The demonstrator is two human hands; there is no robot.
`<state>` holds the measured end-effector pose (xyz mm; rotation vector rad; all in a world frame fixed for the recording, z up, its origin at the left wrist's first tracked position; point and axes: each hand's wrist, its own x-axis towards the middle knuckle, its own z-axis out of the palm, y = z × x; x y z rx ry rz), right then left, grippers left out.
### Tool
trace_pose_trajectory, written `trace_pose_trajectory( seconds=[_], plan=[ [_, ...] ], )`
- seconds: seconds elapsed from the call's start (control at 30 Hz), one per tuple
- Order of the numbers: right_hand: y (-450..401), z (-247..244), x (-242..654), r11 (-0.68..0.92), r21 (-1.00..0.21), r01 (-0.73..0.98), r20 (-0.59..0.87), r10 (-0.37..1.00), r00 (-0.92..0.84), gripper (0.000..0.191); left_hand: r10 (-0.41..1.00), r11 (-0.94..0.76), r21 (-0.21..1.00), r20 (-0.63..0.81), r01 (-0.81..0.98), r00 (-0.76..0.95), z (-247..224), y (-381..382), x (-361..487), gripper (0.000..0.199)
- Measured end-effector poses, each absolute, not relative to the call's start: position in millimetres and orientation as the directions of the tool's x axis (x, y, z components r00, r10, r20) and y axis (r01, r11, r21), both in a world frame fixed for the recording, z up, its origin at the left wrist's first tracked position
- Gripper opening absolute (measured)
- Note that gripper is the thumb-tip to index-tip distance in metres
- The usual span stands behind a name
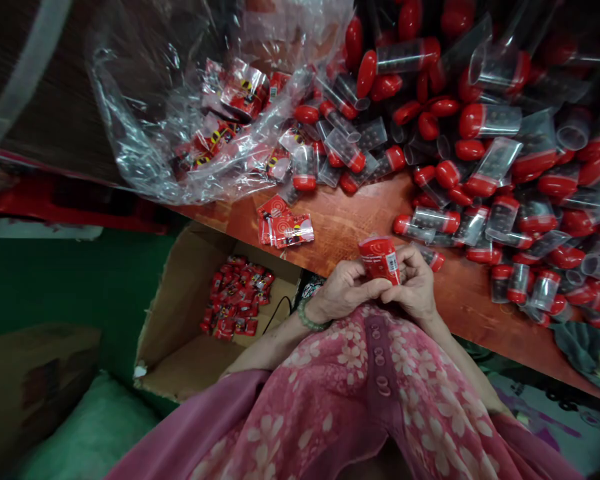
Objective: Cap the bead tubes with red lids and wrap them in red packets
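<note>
Close to my body, over the table edge, a red printed plastic sleeve (379, 259) with a white barcode label is pinched between both hands. My left hand (349, 288) closes on its lower left side, thumb across the front. My right hand (416, 285) has its fingers curled at the sleeve's right edge. Whether anything sits inside the sleeve or behind the right fingers is hidden. Left of the hands lies a small stack of flat red sleeves (286, 223) on the wooden table (340, 207). Just beyond the right hand, a red-capped clear tube (431, 258) rests on the table.
A big heap of red-capped clear tubes (495, 160) covers the table's right side. An open clear plastic bag (145, 147) with more printed sleeves lies at the back left. Below the edge, a cardboard box (167, 320) holds finished-looking red pieces (237, 297). A green sack (100, 427) sits lower left.
</note>
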<state>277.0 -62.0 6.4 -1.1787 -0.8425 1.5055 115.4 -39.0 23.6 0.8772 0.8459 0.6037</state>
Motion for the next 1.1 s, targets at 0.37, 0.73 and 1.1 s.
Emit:
trace_pose_trajectory(
  seconds=[0.37,0.73,1.1],
  plan=[
    [-64,38,309,-0.191,-0.943,0.273,-0.266,0.926,-0.269,0.02,0.884,0.217,0.513,-0.464,0.83,0.055,36,-103,-106,0.039],
    [-81,32,369,-0.026,-0.578,0.815,-0.021,1.0,0.017,0.021,0.951,-0.306,0.524,0.208,0.795,0.229,5,-30,-14,0.056],
    [-78,18,364,0.019,-0.357,0.934,-0.081,0.995,-0.051,0.035,0.891,-0.437,0.499,0.352,0.748,0.286,-29,-5,-5,0.014]
  ],
)
